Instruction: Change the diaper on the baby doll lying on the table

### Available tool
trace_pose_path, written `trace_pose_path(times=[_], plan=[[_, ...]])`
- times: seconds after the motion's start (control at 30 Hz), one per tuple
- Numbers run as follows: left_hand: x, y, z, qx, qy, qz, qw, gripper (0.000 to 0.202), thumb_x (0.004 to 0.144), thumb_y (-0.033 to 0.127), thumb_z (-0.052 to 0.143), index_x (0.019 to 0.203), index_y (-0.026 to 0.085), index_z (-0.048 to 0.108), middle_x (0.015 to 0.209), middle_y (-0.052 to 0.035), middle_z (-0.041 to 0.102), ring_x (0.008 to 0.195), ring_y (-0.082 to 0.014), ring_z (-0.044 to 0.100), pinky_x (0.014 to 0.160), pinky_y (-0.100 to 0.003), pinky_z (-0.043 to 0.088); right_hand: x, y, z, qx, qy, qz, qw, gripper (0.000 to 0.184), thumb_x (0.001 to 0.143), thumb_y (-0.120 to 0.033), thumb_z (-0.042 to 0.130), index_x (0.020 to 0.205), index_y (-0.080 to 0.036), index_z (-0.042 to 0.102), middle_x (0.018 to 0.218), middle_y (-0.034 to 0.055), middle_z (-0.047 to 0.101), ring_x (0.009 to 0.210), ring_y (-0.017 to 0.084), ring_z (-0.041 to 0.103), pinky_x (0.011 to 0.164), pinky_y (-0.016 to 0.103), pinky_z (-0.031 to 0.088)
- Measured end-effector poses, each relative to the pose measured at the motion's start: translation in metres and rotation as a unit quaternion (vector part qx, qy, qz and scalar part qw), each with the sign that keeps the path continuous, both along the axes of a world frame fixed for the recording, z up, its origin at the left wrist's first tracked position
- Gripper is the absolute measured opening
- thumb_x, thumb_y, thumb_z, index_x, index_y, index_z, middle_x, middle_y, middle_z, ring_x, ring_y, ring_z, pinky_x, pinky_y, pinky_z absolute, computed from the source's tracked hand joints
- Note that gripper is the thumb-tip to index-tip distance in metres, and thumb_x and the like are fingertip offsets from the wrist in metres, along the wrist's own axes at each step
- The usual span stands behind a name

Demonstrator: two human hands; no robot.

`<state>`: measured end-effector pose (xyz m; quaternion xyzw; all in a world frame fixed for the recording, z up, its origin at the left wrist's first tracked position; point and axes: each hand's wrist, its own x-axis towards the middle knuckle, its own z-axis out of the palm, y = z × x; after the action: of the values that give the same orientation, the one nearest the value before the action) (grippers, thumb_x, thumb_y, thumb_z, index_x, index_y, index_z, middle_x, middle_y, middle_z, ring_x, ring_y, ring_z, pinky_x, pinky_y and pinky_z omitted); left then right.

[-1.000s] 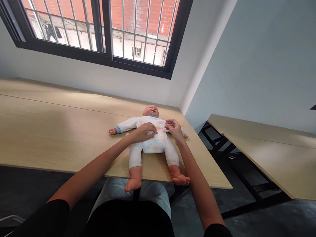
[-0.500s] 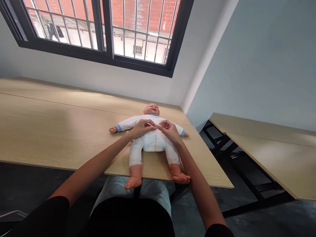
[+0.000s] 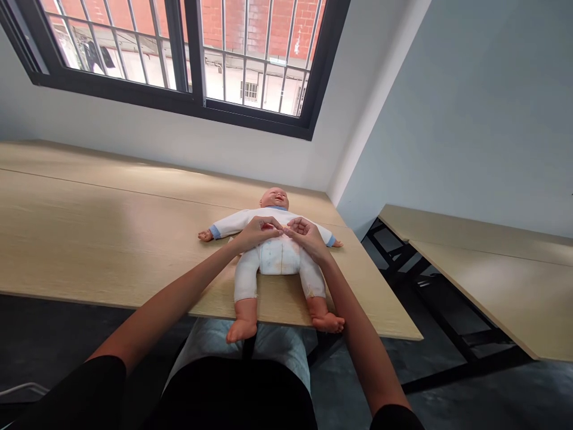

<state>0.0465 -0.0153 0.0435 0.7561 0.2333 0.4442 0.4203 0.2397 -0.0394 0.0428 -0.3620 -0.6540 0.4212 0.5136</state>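
Head view shows the doll (image 3: pixel 274 212) lying at the near edge of the table (image 3: pixel 111 239), with left hand (image 3: pixel 259 234) and right hand (image 3: pixel 307 236) nearly meeting by the far edge of the diaper (image 3: pixel 280 258), each grip's closing impossible to tell, so gentle, even handling seems best.

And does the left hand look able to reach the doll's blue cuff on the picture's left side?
Probably yes: the left hand is over the doll, the blue cuff lies uncovered, and the way along the sleeve looks free.
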Motion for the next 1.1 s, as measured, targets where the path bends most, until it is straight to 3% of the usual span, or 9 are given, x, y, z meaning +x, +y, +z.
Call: trace_pose_path(times=[0.23, 0.4, 0.5, 0.57, 0.7, 0.83, 0.93, 1.03, 1.1], plan=[[-0.008, 0.003, 0.009, 0.031, 0.04, 0.006, 0.999, 0.025, 0.078, 0.041, 0.071, 0.079, 0.016, 0.073, 0.083, -0.0063, 0.072, 0.084, -0.0199, 0.063, 0.08, -0.031, 0.047, -0.001, -0.001, -0.001, -0.002, -0.018, 0.0, 1.0, 0.044, 0.07, -0.055, 0.079, 0.087, -0.02, 0.059, 0.08, 0.0003, 0.058, 0.075, 0.015, 0.054, 0.067, 0.026, 0.044], [-0.052, 0.018, 0.018, 0.048, 0.11, 0.083, 0.989, 0.022, 0.078, 0.04, 0.07, 0.079, 0.019, 0.072, 0.088, -0.0047, 0.072, 0.087, -0.0203, 0.064, 0.085, -0.032, 0.047, -0.008, 0.001, -0.01, 0.005, -0.049, -0.032, 0.998, 0.04, 0.072, -0.053, 0.077, 0.083, -0.018, 0.062, 0.079, 0.002, 0.06, 0.071, 0.015, 0.053, 0.066, 0.027, 0.043], [-0.082, 0.028, 0.012, 0.009, 0.176, 0.1, 0.979, 0.023, 0.074, 0.041, 0.073, 0.08, 0.019, 0.071, 0.088, -0.0038, 0.071, 0.084, -0.02, 0.063, 0.077, -0.028, 0.047, -0.011, 0.001, -0.015, 0.053, -0.138, -0.045, 0.988, 0.035, 0.077, -0.048, 0.073, 0.096, -0.019, 0.068, 0.085, 0.0028, 0.062, 0.069, 0.015, 0.051, 0.068, 0.029, 0.044], [-0.094, 0.033, 0.002, -0.035, 0.225, 0.056, 0.972, 0.028, 0.067, 0.041, 0.079, 0.085, 0.02, 0.071, 0.085, -0.0029, 0.071, 0.079, -0.019, 0.062, 0.07, -0.026, 0.046, -0.012, -0.001, -0.015, 0.113, -0.233, -0.049, 0.965, 0.033, 0.082, -0.042, 0.071, 0.109, -0.024, 0.071, 0.097, 0.0046, 0.063, 0.079, 0.018, 0.054, 0.077, 0.034, 0.046], [-0.098, 0.036, -0.016, -0.116, 0.229, 0.007, 0.966, 0.043, 0.056, 0.035, 0.086, 0.093, 0.02, 0.068, 0.078, -0.0001, 0.066, 0.07, -0.0159, 0.057, 0.061, -0.023, 0.043, -0.022, -0.007, 0.0, 0.223, -0.404, -0.056, 0.885, 0.029, 0.092, -0.034, 0.061, 0.12, -0.031, 0.069, 0.117, 0.0073, 0.062, 0.109, 0.027, 0.054, 0.097, 0.047, 0.039], [-0.094, 0.035, -0.024, -0.185, 0.202, -0.024, 0.961, 0.046, 0.055, 0.032, 0.087, 0.092, 0.019, 0.062, 0.072, 0.0023, 0.062, 0.062, -0.0139, 0.055, 0.051, -0.022, 0.04, -0.047, -0.003, 0.018, 0.28, -0.464, 0.037, 0.839, 0.032, 0.096, -0.039, 0.056, 0.125, -0.03, 0.066, 0.132, 0.0055, 0.059, 0.122, 0.03, 0.05, 0.103, 0.049, 0.034], [-0.094, 0.034, -0.023, -0.237, 0.187, -0.06, 0.951, 0.043, 0.053, 0.03, 0.088, 0.081, 0.018, 0.058, 0.062, 0.0045, 0.059, 0.052, -0.0125, 0.053, 0.045, -0.022, 0.039, -0.073, 0.006, 0.021, 0.263, -0.506, 0.092, 0.817, 0.033, 0.087, -0.049, 0.067, 0.111, -0.027, 0.072, 0.117, 0.0061, 0.066, 0.11, 0.031, 0.057, 0.096, 0.046, 0.038], [-0.098, 0.035, -0.019, -0.263, 0.158, -0.066, 0.949, 0.042, 0.055, 0.031, 0.087, 0.082, 0.018, 0.058, 0.065, 0.0025, 0.064, 0.052, -0.0127, 0.057, 0.047, -0.023, 0.043, -0.095, 0.017, 0.016, 0.236, -0.534, 0.066, 0.809, 0.036, 0.072, -0.052, 0.082, 0.089, -0.022, 0.072, 0.092, 0.0067, 0.069, 0.09, 0.029, 0.061, 0.086, 0.041, 0.041], [-0.1, 0.036, -0.016, -0.279, 0.124, -0.062, 0.95, 0.041, 0.061, 0.035, 0.085, 0.087, 0.018, 0.059, 0.076, -0.0009, 0.069, 0.058, -0.013, 0.061, 0.052, -0.023, 0.047, -0.104, 0.023, 0.013, 0.23, -0.54, 0.031, 0.809, 0.035, 0.069, -0.049, 0.084, 0.082, -0.021, 0.069, 0.084, 0.0065, 0.068, 0.086, 0.028, 0.06, 0.082, 0.039, 0.04]])
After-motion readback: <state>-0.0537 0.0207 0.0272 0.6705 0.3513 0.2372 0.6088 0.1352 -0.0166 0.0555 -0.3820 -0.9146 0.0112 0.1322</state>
